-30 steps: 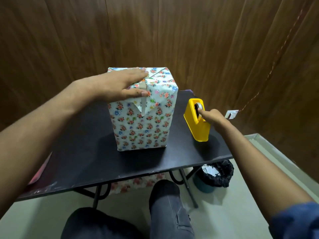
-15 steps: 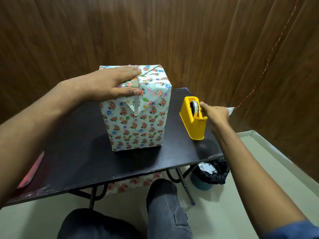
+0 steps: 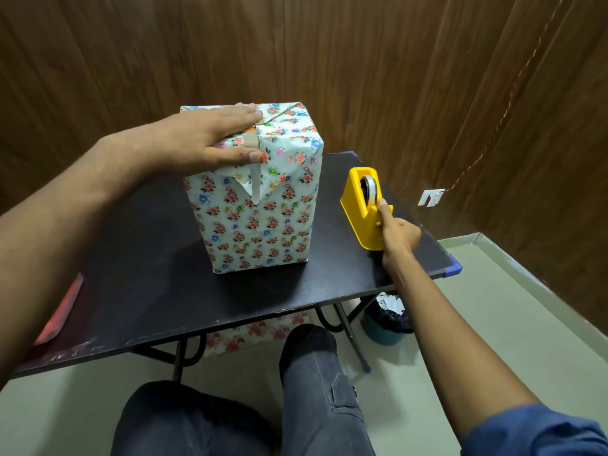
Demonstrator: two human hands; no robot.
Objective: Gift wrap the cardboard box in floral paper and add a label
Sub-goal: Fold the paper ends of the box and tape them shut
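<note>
Box: the cardboard box [image 3: 256,205], covered in white floral paper, stands upright on the black table [image 3: 138,258], toward the far middle of the tabletop.
Paper folds: on the near face a folded flap comes to a point below the top edge; a strip of clear tape [image 3: 255,185] runs down over it, and a small patch of brown cardboard shows at the top edge just above.
Left hand: the left hand [image 3: 210,139] lies flat over the top left of the box, fingers straight and close together on the top, thumb stretched along the upper near edge, pressing the paper down.
Right hand: the right hand [image 3: 396,230] reaches to the yellow tape dispenser [image 3: 362,212], fingers curled against its near right side; the forefinger tip sits at the tape roll. Whether it pinches the tape end cannot be told.
Dispenser: it stands on the table to the right of the box, near it but apart, close to the table's right edge.
Under the table: a sheet of floral paper [image 3: 256,334] lies on the floor, and a bin with a black liner [image 3: 386,320] stands to the right by the table leg.
Near edge: the person's knees in dark trousers [image 3: 316,383].
Wall: brown wood panels [image 3: 329,60] behind, with a small white fitting [image 3: 431,197] low on the right.
</note>
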